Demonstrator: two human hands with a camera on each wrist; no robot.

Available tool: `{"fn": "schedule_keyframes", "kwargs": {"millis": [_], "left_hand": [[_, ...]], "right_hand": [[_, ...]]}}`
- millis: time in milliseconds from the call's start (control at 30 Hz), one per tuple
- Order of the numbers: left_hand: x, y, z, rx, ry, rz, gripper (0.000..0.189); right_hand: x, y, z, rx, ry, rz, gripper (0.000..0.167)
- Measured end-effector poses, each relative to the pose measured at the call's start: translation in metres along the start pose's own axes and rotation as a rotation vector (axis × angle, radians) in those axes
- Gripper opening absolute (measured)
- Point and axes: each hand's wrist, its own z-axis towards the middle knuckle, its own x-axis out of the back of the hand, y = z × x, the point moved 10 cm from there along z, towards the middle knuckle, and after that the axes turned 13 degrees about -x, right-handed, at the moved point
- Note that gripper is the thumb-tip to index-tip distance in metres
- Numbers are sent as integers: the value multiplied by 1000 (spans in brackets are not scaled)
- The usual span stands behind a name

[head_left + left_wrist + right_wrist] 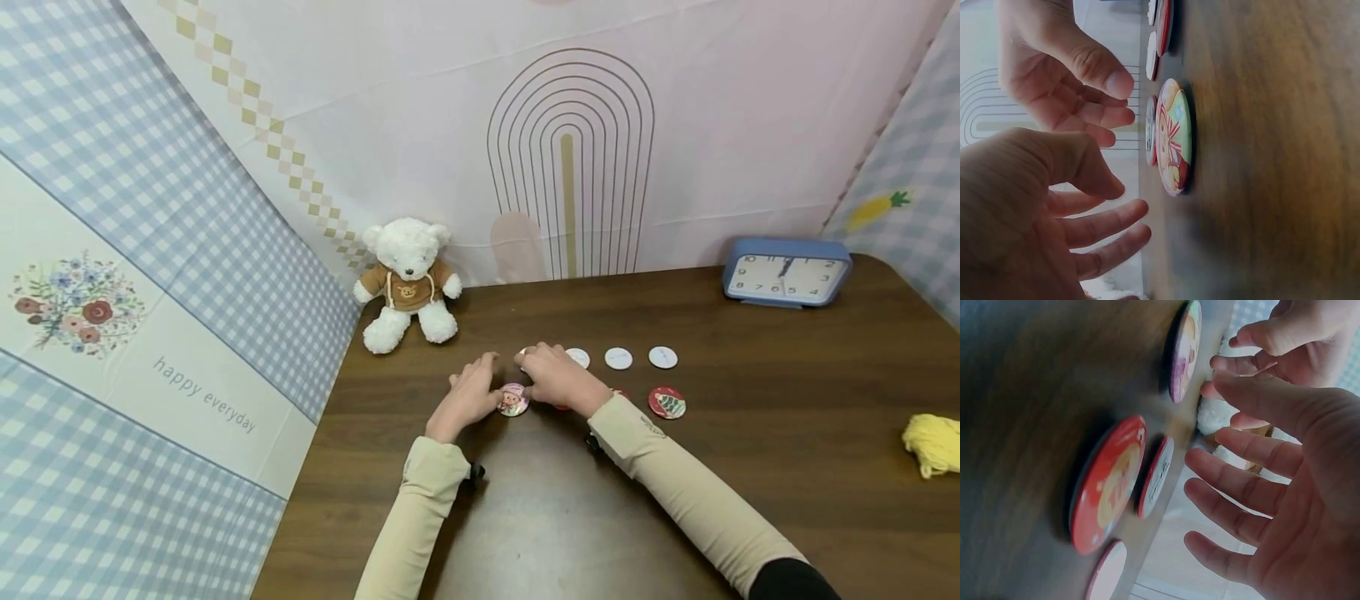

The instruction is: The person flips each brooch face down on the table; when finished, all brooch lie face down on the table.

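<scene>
A round badge with a pink cartoon picture (pixel 513 400) lies flat on the table between the two hands. My left hand (pixel 468 392) hovers at its left side, fingers loosely bent and holding nothing. Close by on the other side is my right hand (pixel 558 377), its fingers relaxed and apart from the badges in the right wrist view. Under that hand a red badge (pixel 1109 484) lies face up, with a white disc (pixel 1157 477) behind it. The right hand and forearm partly cover several badges in the head view.
White discs (pixel 618 358) form a back row, and a red badge with a tree (pixel 667 402) ends the front row. A white teddy bear (pixel 408 283) sits at the back left, a blue clock (pixel 786 272) at the back right. Yellow yarn (pixel 933 446) lies far right.
</scene>
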Motion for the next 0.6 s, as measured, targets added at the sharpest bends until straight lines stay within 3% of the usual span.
{"fn": "schedule_keyframes", "kwargs": {"millis": [233, 433, 600], "left_hand": [[1, 2, -11, -12, 17, -22, 56], [-1, 2, -16, -44, 5, -10, 52], [-4, 0, -18, -55, -9, -16, 44]], "right_hand": [[-6, -8, -1, 11, 5, 30, 28], [-15, -15, -3, 20, -9, 36, 44], [-19, -17, -5, 20, -14, 31, 34]]}}
